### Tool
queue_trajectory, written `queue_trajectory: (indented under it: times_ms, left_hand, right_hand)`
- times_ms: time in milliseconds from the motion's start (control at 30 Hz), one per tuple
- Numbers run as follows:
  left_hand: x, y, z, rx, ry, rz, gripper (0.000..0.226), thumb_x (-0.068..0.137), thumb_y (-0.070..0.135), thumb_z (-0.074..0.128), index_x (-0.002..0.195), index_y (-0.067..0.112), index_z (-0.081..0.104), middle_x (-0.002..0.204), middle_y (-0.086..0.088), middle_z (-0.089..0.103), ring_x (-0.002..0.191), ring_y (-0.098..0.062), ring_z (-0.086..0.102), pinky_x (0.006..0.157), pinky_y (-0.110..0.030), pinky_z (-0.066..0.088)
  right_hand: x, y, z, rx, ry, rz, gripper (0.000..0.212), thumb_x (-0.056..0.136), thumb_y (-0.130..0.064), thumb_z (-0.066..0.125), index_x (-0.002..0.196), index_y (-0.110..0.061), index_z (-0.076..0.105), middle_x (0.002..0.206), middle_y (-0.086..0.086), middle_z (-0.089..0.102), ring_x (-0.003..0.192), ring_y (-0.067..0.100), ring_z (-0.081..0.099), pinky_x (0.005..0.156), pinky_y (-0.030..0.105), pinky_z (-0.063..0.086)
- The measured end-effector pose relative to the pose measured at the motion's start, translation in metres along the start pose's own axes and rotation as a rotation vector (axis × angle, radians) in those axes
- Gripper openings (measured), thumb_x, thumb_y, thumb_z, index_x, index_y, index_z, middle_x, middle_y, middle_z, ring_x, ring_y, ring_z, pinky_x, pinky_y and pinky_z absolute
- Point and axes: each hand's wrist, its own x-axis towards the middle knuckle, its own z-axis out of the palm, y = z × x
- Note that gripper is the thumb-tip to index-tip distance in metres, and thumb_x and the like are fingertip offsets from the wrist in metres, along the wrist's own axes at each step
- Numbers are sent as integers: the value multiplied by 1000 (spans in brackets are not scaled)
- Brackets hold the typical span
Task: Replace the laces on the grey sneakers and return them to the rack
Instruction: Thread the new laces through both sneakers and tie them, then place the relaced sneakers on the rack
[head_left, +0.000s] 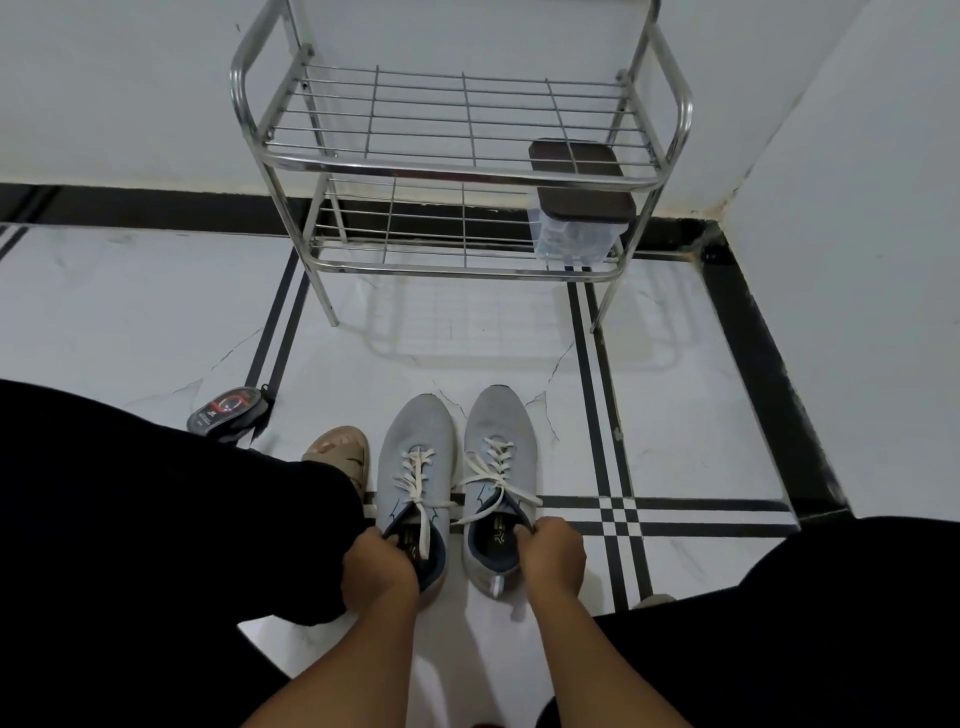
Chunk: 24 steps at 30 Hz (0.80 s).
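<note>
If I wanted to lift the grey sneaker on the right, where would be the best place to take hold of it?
Probably at the collar of the right sneaker, coming from the heel end, as the right hand does now. The opening faces up and toward the person, giving fingers an edge to hook, and a grip there stays clear of the white laces.

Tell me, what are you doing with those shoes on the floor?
A person crouches on the tiled floor, each hand holding one grey sneaker by its collar: left hand on the left sneaker, right hand on the right sneaker. Both have white laces threaded, ends loose. The metal rack ahead holds only a lidded plastic box.
</note>
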Motion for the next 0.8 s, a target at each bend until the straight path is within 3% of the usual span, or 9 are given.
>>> queue_trajectory:
  times_ms: [100,233,500,800]
  left_hand:
    - [-1,5,2,42,5,43,23,98,17,49,80,8,61,94,-19,65,78,-28,53,66,-28,36]
    - [-1,12,6,89,13,108,23,98,21,50,96,8,69,96,-18,67,87,-33,61,65,-27,36]
    - [-11,49,-21,114,93,319,24,97,26,51,99,13,71,96,-14,69,90,-34,63,65,-29,39]
    - [-43,87,-100,18,200,500,22,95,28,55,96,15,73,90,-13,70,88,-34,63,64,-29,39]
  right_hand:
    - [4,-1,4,-23,10,-37,28,97,-31,53,105,-10,69,105,10,70,98,27,65,68,26,43]
    - [8,-2,3,10,25,-81,27,98,-28,51,102,-11,70,102,10,70,96,28,65,66,24,40]
    - [2,-15,-30,137,94,-113,26,96,-25,52,96,-8,72,95,13,71,90,31,65,65,25,42]
    - [-39,-50,-110,207,258,-329,29,91,-25,55,65,-14,60,69,7,63,60,20,53,48,23,31]
